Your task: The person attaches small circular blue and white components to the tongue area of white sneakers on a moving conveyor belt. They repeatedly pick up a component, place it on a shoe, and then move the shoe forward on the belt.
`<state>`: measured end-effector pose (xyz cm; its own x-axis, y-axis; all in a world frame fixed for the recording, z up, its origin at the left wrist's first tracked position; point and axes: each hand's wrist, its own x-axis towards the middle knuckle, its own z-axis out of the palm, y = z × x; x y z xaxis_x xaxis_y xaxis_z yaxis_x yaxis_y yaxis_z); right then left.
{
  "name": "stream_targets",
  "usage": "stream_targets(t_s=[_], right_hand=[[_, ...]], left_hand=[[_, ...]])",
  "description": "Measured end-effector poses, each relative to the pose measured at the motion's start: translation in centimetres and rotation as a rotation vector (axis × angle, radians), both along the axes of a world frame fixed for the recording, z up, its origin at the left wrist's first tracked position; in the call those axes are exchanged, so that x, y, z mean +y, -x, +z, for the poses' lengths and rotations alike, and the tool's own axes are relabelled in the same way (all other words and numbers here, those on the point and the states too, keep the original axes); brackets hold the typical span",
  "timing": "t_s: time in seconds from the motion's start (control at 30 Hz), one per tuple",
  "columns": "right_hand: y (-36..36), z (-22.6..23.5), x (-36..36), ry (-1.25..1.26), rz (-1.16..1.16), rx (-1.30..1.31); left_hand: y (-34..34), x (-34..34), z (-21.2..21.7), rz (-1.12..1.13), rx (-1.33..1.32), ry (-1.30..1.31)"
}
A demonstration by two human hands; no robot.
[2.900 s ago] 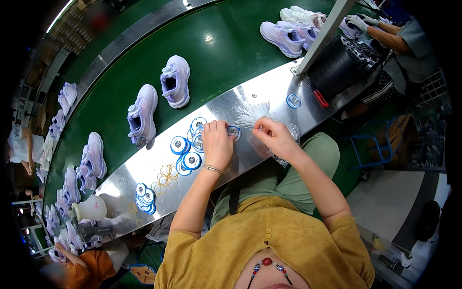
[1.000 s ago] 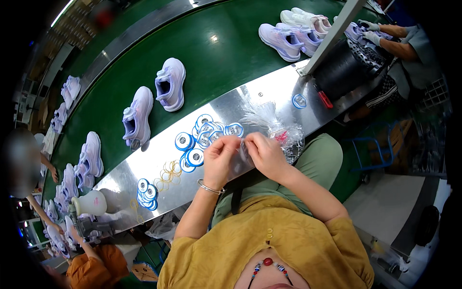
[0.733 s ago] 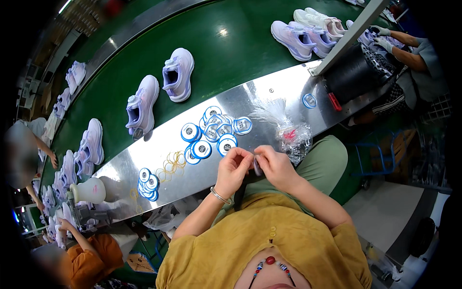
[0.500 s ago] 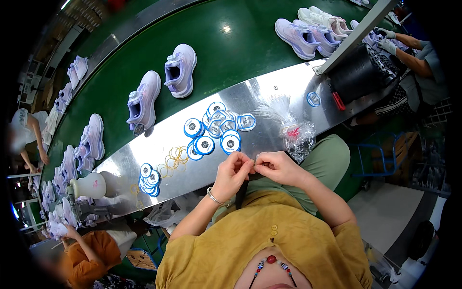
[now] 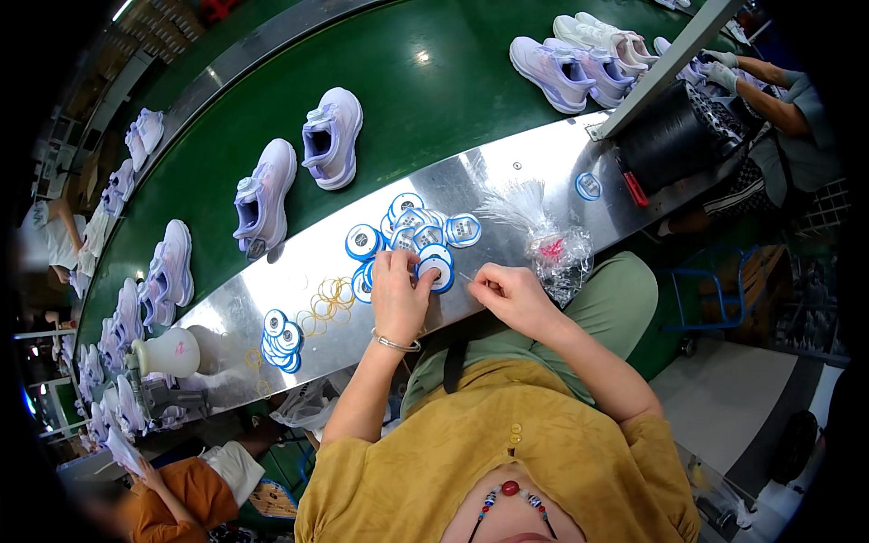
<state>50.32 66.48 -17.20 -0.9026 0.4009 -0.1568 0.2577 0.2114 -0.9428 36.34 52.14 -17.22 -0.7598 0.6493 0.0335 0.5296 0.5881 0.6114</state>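
- As the left hand (image 5: 403, 291) curls over the near edge of the blue-rimmed tags (image 5: 427, 238), it is the closer one; most of the pile lies at its 12 to 1 o'clock.
- From the right hand (image 5: 505, 294), the pile sits toward 10 o'clock, apart from it.
- Left fingers touch the tags; whether they grip one, I cannot tell. Right fingertips pinch a thin, pale strand (image 5: 465, 275), its length pointing to 10 o'clock.
- Round, flat and overlapping, the tags have no long axis.
- Toward the right hand's 12 to 1 o'clock, clear fibres (image 5: 518, 204) fan from crinkled plastic (image 5: 566, 271).
- Wiry gold loops (image 5: 324, 306) lie at the left hand's 9 o'clock, on the shiny metal desk (image 5: 552, 163).
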Motion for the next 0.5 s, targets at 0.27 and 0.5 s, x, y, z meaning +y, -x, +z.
stream_targets(t_s=[0.27,0.5], right_hand=[[4.0,-0.7,4.2,-0.428,-0.081,-0.126],[7.0,-0.2,5.1,-0.6,0.136,-0.344]], left_hand=[[3.4,0.8,0.6,-0.045,0.407,0.112],[4.7,1.9,0.3,-0.195,0.4,0.21]])
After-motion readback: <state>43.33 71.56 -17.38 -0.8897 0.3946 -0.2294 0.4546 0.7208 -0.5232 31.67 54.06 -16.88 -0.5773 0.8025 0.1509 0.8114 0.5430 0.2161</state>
